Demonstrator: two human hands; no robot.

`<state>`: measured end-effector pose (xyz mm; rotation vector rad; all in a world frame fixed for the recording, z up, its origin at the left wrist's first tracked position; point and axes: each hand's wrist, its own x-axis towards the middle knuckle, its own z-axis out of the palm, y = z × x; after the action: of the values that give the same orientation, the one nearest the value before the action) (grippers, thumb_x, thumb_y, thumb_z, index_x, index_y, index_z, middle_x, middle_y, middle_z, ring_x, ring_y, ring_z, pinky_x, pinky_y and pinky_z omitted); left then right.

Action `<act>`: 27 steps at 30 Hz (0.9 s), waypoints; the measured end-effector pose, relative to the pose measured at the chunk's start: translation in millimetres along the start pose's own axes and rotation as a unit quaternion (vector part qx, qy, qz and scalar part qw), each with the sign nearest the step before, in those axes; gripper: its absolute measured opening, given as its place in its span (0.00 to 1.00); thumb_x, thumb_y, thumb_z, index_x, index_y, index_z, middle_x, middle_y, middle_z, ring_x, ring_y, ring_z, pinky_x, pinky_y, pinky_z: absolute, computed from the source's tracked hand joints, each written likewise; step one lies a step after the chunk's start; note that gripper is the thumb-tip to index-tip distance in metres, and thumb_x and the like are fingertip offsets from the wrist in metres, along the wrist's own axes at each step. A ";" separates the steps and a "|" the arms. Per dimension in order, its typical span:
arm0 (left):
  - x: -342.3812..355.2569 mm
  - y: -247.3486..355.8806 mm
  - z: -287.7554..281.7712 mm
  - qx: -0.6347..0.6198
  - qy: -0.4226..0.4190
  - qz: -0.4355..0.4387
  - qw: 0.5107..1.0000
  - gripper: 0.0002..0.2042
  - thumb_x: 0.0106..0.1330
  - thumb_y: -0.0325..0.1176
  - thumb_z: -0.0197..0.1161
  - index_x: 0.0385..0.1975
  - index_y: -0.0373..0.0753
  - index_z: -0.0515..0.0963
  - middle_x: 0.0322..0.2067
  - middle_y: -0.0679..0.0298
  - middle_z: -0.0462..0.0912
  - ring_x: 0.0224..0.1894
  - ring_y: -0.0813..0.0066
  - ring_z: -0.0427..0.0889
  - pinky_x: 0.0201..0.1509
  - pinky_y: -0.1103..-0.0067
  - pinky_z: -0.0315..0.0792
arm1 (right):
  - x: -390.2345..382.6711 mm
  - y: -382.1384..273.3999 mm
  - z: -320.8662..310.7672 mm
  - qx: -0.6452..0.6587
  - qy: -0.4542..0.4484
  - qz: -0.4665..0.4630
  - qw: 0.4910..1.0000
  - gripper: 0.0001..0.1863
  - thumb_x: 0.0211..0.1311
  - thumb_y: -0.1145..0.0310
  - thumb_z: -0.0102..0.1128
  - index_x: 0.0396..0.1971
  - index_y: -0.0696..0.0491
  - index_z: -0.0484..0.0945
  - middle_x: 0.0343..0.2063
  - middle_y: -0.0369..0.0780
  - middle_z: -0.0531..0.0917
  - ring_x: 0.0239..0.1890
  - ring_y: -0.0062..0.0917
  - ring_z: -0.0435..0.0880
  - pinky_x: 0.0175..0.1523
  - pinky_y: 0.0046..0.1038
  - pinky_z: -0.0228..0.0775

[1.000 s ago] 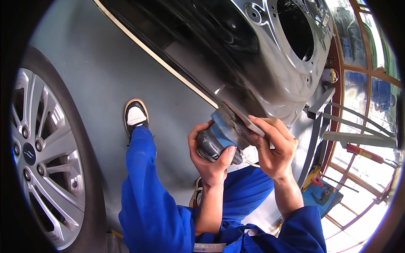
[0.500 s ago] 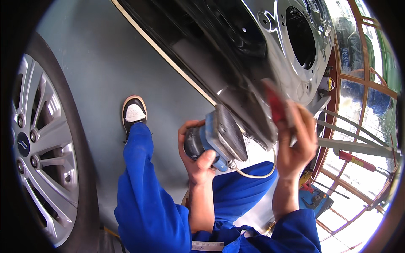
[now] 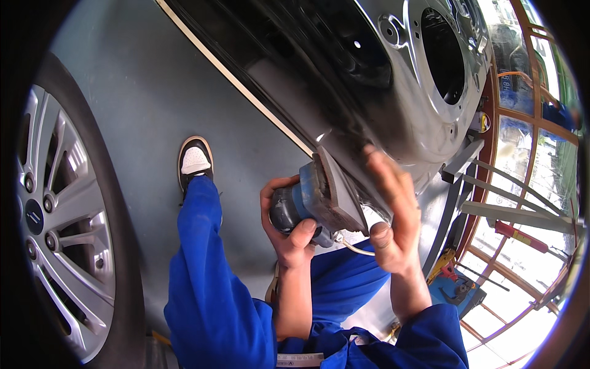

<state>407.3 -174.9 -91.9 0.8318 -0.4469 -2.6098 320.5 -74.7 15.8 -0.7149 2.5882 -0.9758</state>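
My left hand (image 3: pixel 291 246) is wrapped round the dark and blue body of a power sander (image 3: pixel 289 206), thumb across its side. The sander lies on its side, its rectangular pad turned right. A grey sheet (image 3: pixel 345 195), which looks like sandpaper, covers the pad face, with a brownish edge along it. My right hand (image 3: pixel 398 215) is beside the pad, fingers stretched out and slightly blurred, with nothing visible in it. A pale cord or hose (image 3: pixel 357 248) runs from the sander toward my right hand. Just beyond both hands is a black car door panel (image 3: pixel 289 92).
A car wheel (image 3: pixel 74 215) with silver spokes stands at the left. Grey metal stand bars (image 3: pixel 519 215) reach out at the right, near a red-handled tool (image 3: pixel 521 237). A blue box (image 3: pixel 452 289) with tools sits lower right. Wood-framed windows (image 3: pixel 513 114) line the right side.
My right hand has moved left toward the sander. The red sheet it held no longer shows in it, and a grey sheet now covers the pad's dark face. The sander has turned slightly.
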 end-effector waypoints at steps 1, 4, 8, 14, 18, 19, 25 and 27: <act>-0.4 -1.6 -0.8 0.005 -0.004 0.002 1.000 0.37 0.45 0.33 0.76 0.58 0.34 0.65 0.53 0.53 0.75 0.53 0.66 0.77 0.58 0.73 0.73 | 3.1 -1.6 -1.6 0.014 0.025 0.012 1.000 0.47 0.62 0.36 0.55 0.66 0.63 0.65 0.65 0.57 0.66 0.64 0.48 0.69 0.67 0.41 0.59; -2.0 -5.1 3.1 0.008 -0.015 0.007 1.000 0.37 0.45 0.34 0.76 0.57 0.34 0.66 0.53 0.52 0.76 0.53 0.66 0.77 0.59 0.73 0.72 | 3.4 -1.6 9.6 0.038 -0.088 -0.003 0.995 0.47 0.60 0.38 0.59 0.68 0.60 0.62 0.66 0.57 0.64 0.67 0.49 0.66 0.68 0.41 0.58; -2.0 -6.9 -1.9 0.026 -0.037 0.007 0.999 0.36 0.45 0.35 0.75 0.56 0.33 0.66 0.53 0.50 0.76 0.53 0.63 0.77 0.59 0.71 0.72 | -6.0 7.0 18.1 0.188 0.017 0.064 0.980 0.37 0.72 0.45 0.47 0.65 0.63 0.64 0.58 0.55 0.75 0.59 0.44 0.77 0.64 0.37 0.65; -2.7 -4.3 -6.9 -0.058 -0.057 -0.038 0.996 0.38 0.46 0.38 0.71 0.58 0.34 0.62 0.51 0.49 0.76 0.52 0.58 0.79 0.57 0.67 0.77 | 2.6 -0.6 -0.5 0.384 0.165 0.174 0.892 0.39 0.73 0.44 0.44 0.68 0.63 0.57 0.59 0.53 0.73 0.54 0.37 0.81 0.56 0.36 0.77; -1.5 -3.3 -4.4 -0.072 -0.055 -0.031 0.995 0.38 0.45 0.35 0.73 0.58 0.33 0.63 0.54 0.49 0.75 0.53 0.59 0.78 0.57 0.67 0.76 | -11.6 3.9 -0.7 0.162 0.156 0.092 0.970 0.40 0.72 0.41 0.44 0.68 0.61 0.61 0.61 0.56 0.71 0.62 0.47 0.74 0.65 0.42 0.65; -1.5 -3.4 -1.7 -0.065 -0.059 -0.021 0.996 0.38 0.45 0.34 0.74 0.57 0.32 0.63 0.54 0.48 0.74 0.54 0.60 0.78 0.58 0.68 0.75 | -13.8 5.0 6.8 0.061 0.126 0.057 0.988 0.40 0.71 0.40 0.44 0.68 0.61 0.61 0.61 0.56 0.71 0.63 0.48 0.72 0.66 0.42 0.63; -4.8 -3.2 3.1 -0.042 -0.049 -0.009 0.998 0.38 0.45 0.35 0.76 0.58 0.33 0.63 0.54 0.48 0.74 0.55 0.60 0.77 0.60 0.69 0.73 | -6.2 3.9 16.7 0.019 0.044 -0.021 0.999 0.39 0.69 0.35 0.39 0.63 0.53 0.73 0.61 0.64 0.67 0.59 0.53 0.71 0.65 0.46 0.59; -4.0 -2.9 3.2 -0.041 -0.051 -0.010 0.998 0.38 0.46 0.36 0.76 0.57 0.33 0.63 0.54 0.48 0.75 0.55 0.60 0.77 0.61 0.69 0.73 | -7.1 1.7 17.8 0.035 0.046 -0.016 0.998 0.38 0.70 0.36 0.39 0.62 0.53 0.73 0.60 0.64 0.68 0.60 0.54 0.70 0.65 0.46 0.58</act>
<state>407.7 -170.0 -88.7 0.6823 -0.3570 -2.6779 333.3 -79.4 2.3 -0.7120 2.6130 -1.1283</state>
